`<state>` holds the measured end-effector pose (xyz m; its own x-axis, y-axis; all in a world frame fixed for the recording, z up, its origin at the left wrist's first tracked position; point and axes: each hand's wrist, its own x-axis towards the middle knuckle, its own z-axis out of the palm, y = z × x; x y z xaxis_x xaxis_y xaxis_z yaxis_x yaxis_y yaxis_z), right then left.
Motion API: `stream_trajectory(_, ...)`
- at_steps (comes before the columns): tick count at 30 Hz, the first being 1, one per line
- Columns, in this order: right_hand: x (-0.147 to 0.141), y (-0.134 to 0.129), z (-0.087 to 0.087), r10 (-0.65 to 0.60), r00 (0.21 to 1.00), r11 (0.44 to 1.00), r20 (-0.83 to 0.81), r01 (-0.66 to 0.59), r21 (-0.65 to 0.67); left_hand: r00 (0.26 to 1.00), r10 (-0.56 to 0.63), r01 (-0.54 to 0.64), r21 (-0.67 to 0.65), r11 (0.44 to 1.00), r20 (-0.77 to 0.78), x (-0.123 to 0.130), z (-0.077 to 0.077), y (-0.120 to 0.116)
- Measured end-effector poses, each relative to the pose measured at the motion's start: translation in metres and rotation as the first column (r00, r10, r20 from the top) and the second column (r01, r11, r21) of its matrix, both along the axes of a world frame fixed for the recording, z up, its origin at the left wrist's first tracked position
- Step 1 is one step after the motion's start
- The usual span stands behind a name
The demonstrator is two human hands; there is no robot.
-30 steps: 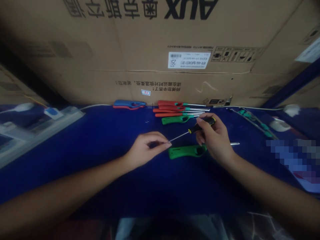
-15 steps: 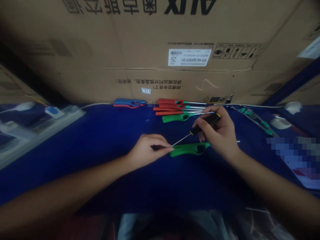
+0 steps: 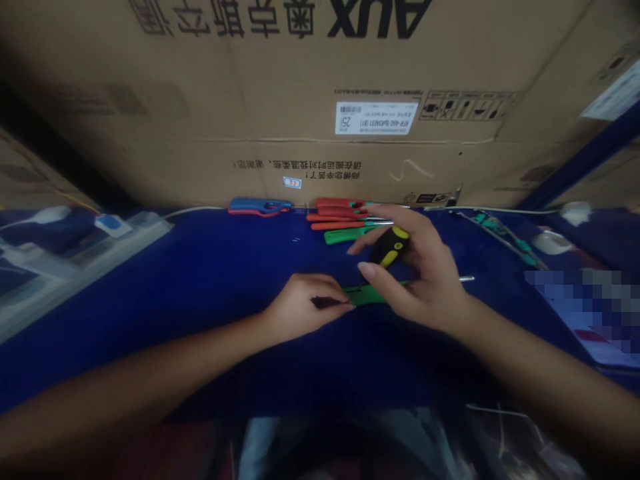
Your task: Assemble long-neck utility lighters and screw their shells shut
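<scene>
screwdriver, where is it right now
The black-and-yellow screwdriver is right of centre in the head view, in the right hand, pictured just above the nearer green lighter and to the right of the farther green one.

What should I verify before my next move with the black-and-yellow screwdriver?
1. Black-and-yellow screwdriver held in the bare right-hand grip: ok.
2. Contact at the screwdriver's tip: cannot tell; too unclear.
3. Bare left-hand grip at the left end of the nearer long green plastic lighter: ok.
4. Anything small pinched in the left-hand grip: cannot tell.
5. Nearer lighter fully in view: not ok; the right-hand grip covers part of it.
6. Long blue plastic lighter apart from both hands: ok.
</scene>
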<state>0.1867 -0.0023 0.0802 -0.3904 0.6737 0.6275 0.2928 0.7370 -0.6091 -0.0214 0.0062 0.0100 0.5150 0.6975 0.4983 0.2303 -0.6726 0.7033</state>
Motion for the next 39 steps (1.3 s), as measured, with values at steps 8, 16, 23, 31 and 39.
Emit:
stream_trajectory(8,0.008,0.007,-0.017,0.031,0.977,0.998,-0.212,-0.043,-0.049,1.000,-0.002,0.002,0.037,0.999,0.008,-0.002,0.000,0.003)
stream_trajectory(16,0.004,0.013,-0.025,-0.031,0.974,0.995,-0.223,0.010,-0.097,0.988,0.034,-0.032,0.014,0.999,-0.152,-0.004,-0.007,0.008)
stream_trajectory(23,0.003,0.013,-0.031,0.007,0.990,1.000,-0.141,-0.003,0.027,0.984,0.008,-0.002,0.032,0.999,-0.180,-0.004,-0.010,0.008)
stream_trajectory(31,0.007,0.014,-0.031,-0.060,0.997,0.990,-0.054,0.066,0.124,0.984,-0.014,0.023,0.049,0.999,-0.176,-0.004,-0.010,0.009)
stream_trajectory(39,0.012,0.012,-0.011,0.088,0.995,0.996,0.039,-0.088,-0.017,0.981,-0.022,0.032,0.046,0.998,-0.194,-0.004,-0.010,0.010)
